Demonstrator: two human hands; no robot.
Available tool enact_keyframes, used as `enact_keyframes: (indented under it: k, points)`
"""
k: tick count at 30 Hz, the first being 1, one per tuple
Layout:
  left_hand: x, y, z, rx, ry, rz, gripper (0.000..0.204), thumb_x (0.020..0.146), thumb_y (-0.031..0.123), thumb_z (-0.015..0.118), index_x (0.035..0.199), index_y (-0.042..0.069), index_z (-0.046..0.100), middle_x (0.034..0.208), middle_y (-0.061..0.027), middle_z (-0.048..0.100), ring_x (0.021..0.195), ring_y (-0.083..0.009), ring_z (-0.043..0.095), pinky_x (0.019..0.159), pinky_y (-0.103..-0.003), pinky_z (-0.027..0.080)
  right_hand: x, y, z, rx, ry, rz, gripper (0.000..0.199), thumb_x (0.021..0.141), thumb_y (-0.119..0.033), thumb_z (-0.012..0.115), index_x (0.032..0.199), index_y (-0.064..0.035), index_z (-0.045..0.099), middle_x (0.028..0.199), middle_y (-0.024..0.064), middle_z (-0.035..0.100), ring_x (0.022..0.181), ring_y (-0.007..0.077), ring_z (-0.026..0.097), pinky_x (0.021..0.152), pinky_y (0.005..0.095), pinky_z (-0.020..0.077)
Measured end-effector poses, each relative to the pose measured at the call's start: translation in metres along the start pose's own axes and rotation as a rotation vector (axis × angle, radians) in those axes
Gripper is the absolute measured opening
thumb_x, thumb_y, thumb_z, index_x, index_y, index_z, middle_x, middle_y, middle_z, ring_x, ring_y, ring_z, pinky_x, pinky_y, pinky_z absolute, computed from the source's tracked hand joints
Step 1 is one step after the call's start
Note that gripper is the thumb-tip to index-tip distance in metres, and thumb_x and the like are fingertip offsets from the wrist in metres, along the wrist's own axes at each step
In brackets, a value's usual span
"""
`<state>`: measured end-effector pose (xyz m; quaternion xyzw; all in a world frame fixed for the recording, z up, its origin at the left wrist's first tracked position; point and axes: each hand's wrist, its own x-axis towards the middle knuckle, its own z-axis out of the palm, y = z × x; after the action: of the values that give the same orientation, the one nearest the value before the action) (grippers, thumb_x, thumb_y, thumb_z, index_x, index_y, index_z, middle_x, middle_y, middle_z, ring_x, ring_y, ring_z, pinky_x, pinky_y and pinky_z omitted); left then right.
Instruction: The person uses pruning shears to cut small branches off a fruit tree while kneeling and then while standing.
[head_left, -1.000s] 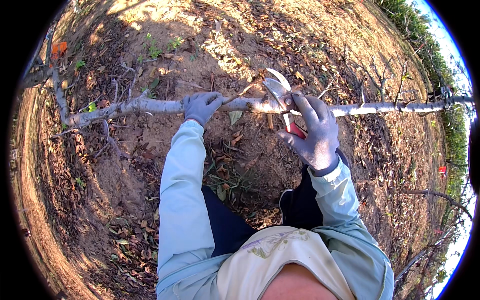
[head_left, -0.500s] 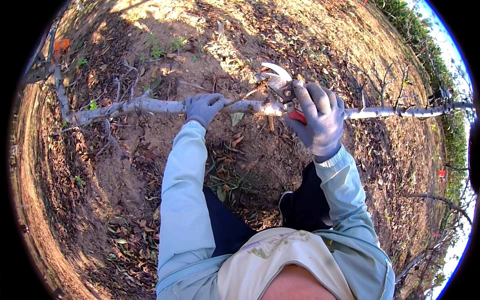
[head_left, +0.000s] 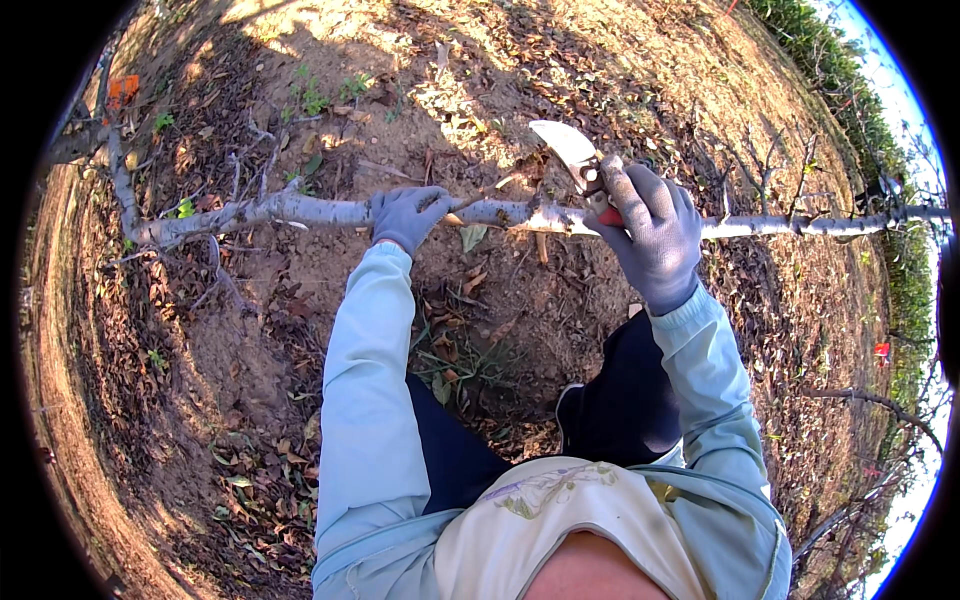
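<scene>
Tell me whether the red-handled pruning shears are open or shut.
The pruning shears in the right hand look shut: the blades show as one broad, pale shape, with no gap visible between them.

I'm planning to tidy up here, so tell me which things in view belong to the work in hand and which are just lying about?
In use:
Left hand, gloved, on the pale branch
Right hand, gloved, holding red-handled pruning shears

Lying about or background:
Fallen leaves
Orange object, upper left, too small to identify
</scene>
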<state>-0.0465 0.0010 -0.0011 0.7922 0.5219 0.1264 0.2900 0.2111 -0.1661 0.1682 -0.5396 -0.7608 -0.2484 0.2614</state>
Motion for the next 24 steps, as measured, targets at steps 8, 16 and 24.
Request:
enact_keyframes:
  k: [8,16,24]
  points:
    - [0.000,-0.002,0.000,-0.007,-0.011,0.017,0.040,0.086,0.053,0.055,0.109,0.023,0.070,0.117,-0.0037,0.064,0.118,-0.0195,0.046,0.104,-0.036,0.018,-0.021,-0.019,-0.012,0.518,-0.099,0.405,0.080,0.060,-0.037,0.084,0.126,-0.0041,0.053,0.112,0.0157,0.059,0.097,0.0346,0.062,0.081,0.0396,0.0514]
    - [0.000,-0.002,0.000,-0.011,-0.010,0.015,0.038,0.087,0.051,0.055,0.109,0.024,0.069,0.118,-0.0020,0.063,0.117,-0.0190,0.046,0.105,-0.036,0.017,-0.020,-0.032,-0.015,0.182,-0.117,0.183,0.075,0.062,-0.043,0.082,0.120,-0.0037,0.057,0.112,0.0149,0.058,0.097,0.0347,0.060,0.083,0.0431,0.0488]
    - [0.000,-0.002,0.001,0.006,0.009,0.010,0.037,0.086,0.052,0.055,0.107,0.026,0.071,0.116,0.0000,0.065,0.117,-0.0176,0.047,0.104,-0.035,0.018,-0.021,-0.043,-0.008,0.205,-0.098,0.173,0.081,0.057,-0.034,0.083,0.129,-0.0133,0.053,0.111,0.0066,0.056,0.098,0.0308,0.055,0.085,0.0441,0.0433]
